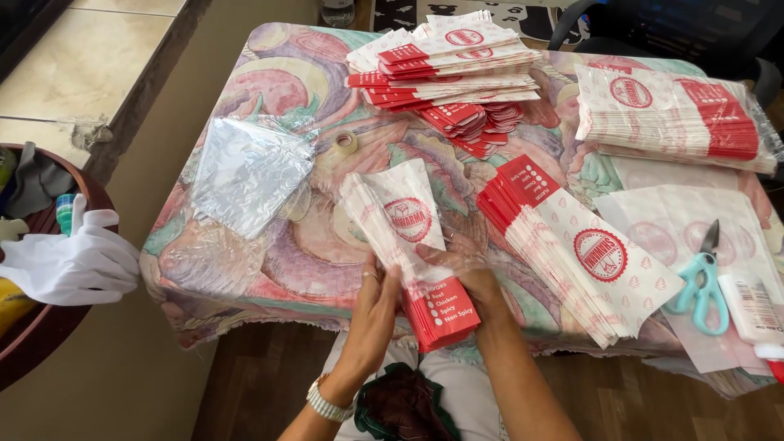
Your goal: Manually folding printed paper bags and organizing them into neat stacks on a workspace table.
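Note:
Both hands hold one stack of white paper bags with red ends (pixel 408 237) over the near edge of a table with a swirly pastel cover (pixel 269 269). My left hand (pixel 374 314) grips the stack's left side near the red end. My right hand (pixel 474 273) clasps its right side, with clear plastic film over the fingers. A fanned stack of the same bags (pixel 580 253) lies just right of my hands. Clear plastic sleeves (pixel 245 171) lie to the left.
More bag stacks (pixel 449 69) sit at the far side, and a plastic-wrapped bundle (pixel 678 114) at far right. A tape roll (pixel 345 143), teal scissors (pixel 698 282) and a glue bottle (pixel 755 314) lie on the table. White gloves (pixel 73 261) rest in a bowl at left.

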